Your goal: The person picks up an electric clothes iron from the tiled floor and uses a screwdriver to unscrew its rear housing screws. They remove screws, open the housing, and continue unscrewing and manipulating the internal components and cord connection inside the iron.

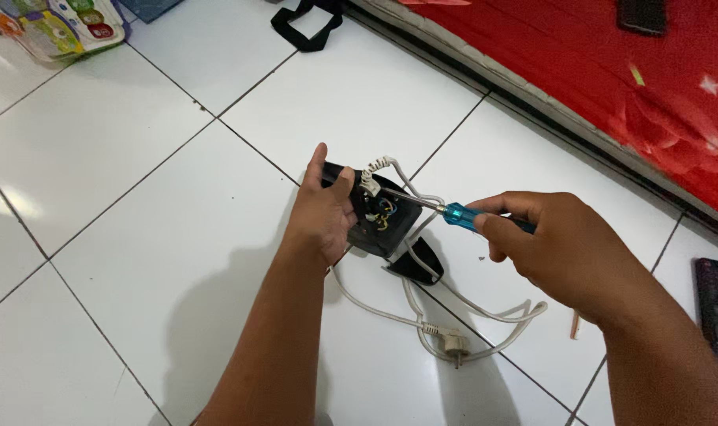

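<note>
Our hands at the black casing (378,225)

Its wiring is hard to read; our left hand (323,213) grips it, our right hand (560,248) pinches a screwdriver (445,211).

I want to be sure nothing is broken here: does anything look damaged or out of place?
The black appliance in the left hand is open, coloured wires bare. A black cover piece lies loose on the tile beside the white cord. The right hand holds a blue-handled screwdriver.
</note>
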Action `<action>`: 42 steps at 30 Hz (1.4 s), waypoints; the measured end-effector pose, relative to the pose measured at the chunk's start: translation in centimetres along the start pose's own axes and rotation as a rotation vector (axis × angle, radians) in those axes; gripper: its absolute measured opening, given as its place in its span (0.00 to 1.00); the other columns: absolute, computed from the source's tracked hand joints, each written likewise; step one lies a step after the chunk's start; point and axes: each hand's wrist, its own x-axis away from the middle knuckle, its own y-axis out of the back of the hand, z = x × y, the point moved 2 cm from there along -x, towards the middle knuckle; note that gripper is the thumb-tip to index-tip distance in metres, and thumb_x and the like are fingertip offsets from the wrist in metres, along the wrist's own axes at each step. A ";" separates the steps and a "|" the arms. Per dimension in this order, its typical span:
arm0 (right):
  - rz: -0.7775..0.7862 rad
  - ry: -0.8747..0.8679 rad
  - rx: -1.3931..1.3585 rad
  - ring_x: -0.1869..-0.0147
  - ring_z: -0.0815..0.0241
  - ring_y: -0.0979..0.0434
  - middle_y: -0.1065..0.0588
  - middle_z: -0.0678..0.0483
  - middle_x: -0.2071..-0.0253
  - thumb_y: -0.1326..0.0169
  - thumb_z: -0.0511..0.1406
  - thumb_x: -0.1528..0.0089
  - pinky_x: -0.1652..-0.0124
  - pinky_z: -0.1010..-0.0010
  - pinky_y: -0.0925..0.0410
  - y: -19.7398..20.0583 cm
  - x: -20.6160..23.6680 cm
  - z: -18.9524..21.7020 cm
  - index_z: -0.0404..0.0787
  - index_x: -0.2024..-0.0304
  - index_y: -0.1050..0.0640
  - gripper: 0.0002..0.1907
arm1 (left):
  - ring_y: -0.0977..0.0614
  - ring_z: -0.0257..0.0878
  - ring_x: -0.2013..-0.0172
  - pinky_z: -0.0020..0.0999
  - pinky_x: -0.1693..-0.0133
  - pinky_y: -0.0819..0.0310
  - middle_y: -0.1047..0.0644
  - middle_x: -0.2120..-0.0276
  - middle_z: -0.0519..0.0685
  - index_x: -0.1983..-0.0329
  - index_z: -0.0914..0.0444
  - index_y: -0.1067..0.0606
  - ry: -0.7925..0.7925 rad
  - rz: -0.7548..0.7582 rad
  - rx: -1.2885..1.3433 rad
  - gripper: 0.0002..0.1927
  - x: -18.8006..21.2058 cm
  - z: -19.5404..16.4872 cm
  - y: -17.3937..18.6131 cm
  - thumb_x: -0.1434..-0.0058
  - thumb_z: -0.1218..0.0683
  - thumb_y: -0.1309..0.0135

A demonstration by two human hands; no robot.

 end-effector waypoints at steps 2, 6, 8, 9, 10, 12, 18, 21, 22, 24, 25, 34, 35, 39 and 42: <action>-0.009 0.012 0.013 0.75 0.61 0.32 0.20 0.51 0.73 0.47 0.44 0.33 0.72 0.68 0.40 0.2 0.4 0.3 0.51 0.45 0.16 0.17 | 0.20 0.46 0.48 0.52 0.41 0.27 0.29 0.42 0.57 0.21 0.48 0.55 0.005 -0.010 0.000 0.40 0.0 0.1 0.1 0.33 0.58 0.53; -0.008 0.016 0.077 0.73 0.60 0.27 0.18 0.51 0.71 0.45 0.44 0.33 0.72 0.68 0.37 0.7 1.7 1.1 0.55 0.42 0.16 0.17 | 0.20 0.46 0.50 0.52 0.43 0.29 0.26 0.46 0.56 0.22 0.48 0.54 0.017 0.041 0.013 0.39 0.0 -0.1 0.3 0.33 0.57 0.53; -0.010 0.061 0.078 0.71 0.60 0.25 0.18 0.52 0.70 0.44 0.44 0.33 0.70 0.68 0.34 1.1 2.5 1.2 0.57 0.42 0.17 0.18 | 0.20 0.45 0.49 0.51 0.43 0.30 0.25 0.46 0.53 0.22 0.48 0.54 0.011 0.068 0.010 0.39 0.2 -0.1 0.3 0.32 0.56 0.53; -0.018 0.113 0.064 0.70 0.63 0.22 0.17 0.54 0.70 0.44 0.44 0.34 0.68 0.69 0.31 1.1 2.9 1.2 0.57 0.41 0.18 0.18 | 0.20 0.45 0.49 0.51 0.42 0.30 0.25 0.45 0.54 0.21 0.49 0.54 0.015 0.079 0.005 0.38 0.4 -0.1 0.3 0.32 0.56 0.53; -0.026 0.164 0.049 0.68 0.65 0.19 0.17 0.56 0.69 0.43 0.45 0.35 0.66 0.70 0.28 1.3 3.3 1.2 0.58 0.41 0.18 0.19 | 0.21 0.44 0.49 0.51 0.42 0.30 0.25 0.44 0.54 0.21 0.49 0.53 0.020 0.090 0.001 0.38 0.6 -0.1 0.3 0.32 0.56 0.53; -0.061 0.197 0.272 0.64 0.62 0.20 0.19 0.56 0.65 0.43 0.44 0.34 0.64 0.69 0.28 1.2 3.9 0.8 0.62 0.39 0.21 0.20 | 0.21 0.44 0.49 0.51 0.42 0.31 0.26 0.43 0.55 0.21 0.49 0.53 0.028 0.095 -0.013 0.38 1.1 -0.1 0.3 0.31 0.56 0.54; -0.377 0.820 -0.010 0.56 0.65 0.17 0.23 0.57 0.49 0.39 0.42 0.41 0.62 0.71 0.26 0.3 6.4 -0.1 0.51 0.55 0.17 0.12 | 0.21 0.44 0.50 0.52 0.42 0.31 0.27 0.44 0.54 0.21 0.50 0.57 0.101 0.073 -0.011 0.41 2.7 -0.5 0.6 0.33 0.56 0.52; -0.450 0.728 -0.045 0.59 0.60 0.17 0.21 0.52 0.56 0.39 0.45 0.42 0.65 0.67 0.26 0.3 7.5 -0.1 0.44 0.54 0.21 0.18 | 0.21 0.45 0.51 0.53 0.43 0.30 0.26 0.45 0.55 0.21 0.53 0.58 0.106 0.065 0.013 0.42 3.2 -0.4 1.2 0.33 0.56 0.51; -0.470 0.648 -0.012 0.62 0.58 0.17 0.21 0.51 0.60 0.39 0.46 0.42 0.68 0.65 0.26 0.4 7.9 0.2 0.42 0.52 0.22 0.21 | 0.21 0.44 0.51 0.52 0.44 0.30 0.26 0.45 0.55 0.21 0.53 0.59 0.112 0.059 -0.010 0.42 3.3 -0.3 1.5 0.33 0.55 0.51; -0.517 0.811 -0.093 0.59 0.58 0.17 0.20 0.49 0.59 0.43 0.48 0.36 0.67 0.69 0.25 0.5 9.5 1.2 0.38 0.44 0.28 0.26 | 0.21 0.44 0.51 0.51 0.47 0.32 0.26 0.46 0.55 0.21 0.53 0.59 0.123 0.052 -0.042 0.43 3.5 0.2 1.9 0.33 0.54 0.50; -0.538 0.892 -0.136 0.57 0.58 0.17 0.20 0.48 0.58 0.45 0.49 0.33 0.67 0.71 0.25 0.6 10.2 1.9 0.35 0.40 0.30 0.29 | 0.20 0.45 0.51 0.51 0.48 0.34 0.25 0.47 0.55 0.21 0.54 0.58 0.127 0.050 -0.053 0.44 3.5 0.7 1.9 0.33 0.54 0.49; -0.262 0.214 0.320 0.75 0.60 0.19 0.22 0.56 0.76 0.49 0.53 0.33 0.73 0.70 0.29 1.8 12.2 3.3 0.47 0.52 0.27 0.20 | 0.21 0.47 0.49 0.54 0.41 0.32 0.27 0.45 0.56 0.22 0.52 0.62 0.138 0.043 0.074 0.46 4.4 1.4 0.9 0.35 0.56 0.48; -0.255 0.218 0.293 0.71 0.60 0.19 0.21 0.55 0.73 0.48 0.51 0.33 0.71 0.69 0.28 1.8 11.8 2.9 0.48 0.51 0.27 0.18 | 0.21 0.47 0.47 0.54 0.40 0.32 0.27 0.43 0.56 0.22 0.52 0.61 0.144 0.032 0.062 0.46 4.4 1.3 0.8 0.35 0.55 0.49; -0.229 0.475 0.160 0.58 0.61 0.22 0.25 0.53 0.56 0.45 0.44 0.35 0.61 0.68 0.26 1.7 9.7 0.0 0.47 0.51 0.25 0.14 | 0.22 0.47 0.45 0.53 0.41 0.33 0.28 0.40 0.57 0.21 0.53 0.60 0.134 0.030 0.064 0.44 4.1 0.4 1.0 0.34 0.54 0.50; -0.233 0.731 0.035 0.49 0.60 0.24 0.30 0.51 0.45 0.45 0.39 0.37 0.55 0.69 0.27 1.2 8.2 -1.9 0.46 0.56 0.24 0.08 | 0.23 0.46 0.44 0.54 0.40 0.33 0.30 0.38 0.55 0.21 0.52 0.61 0.125 0.043 0.105 0.44 3.6 -0.1 1.4 0.34 0.56 0.51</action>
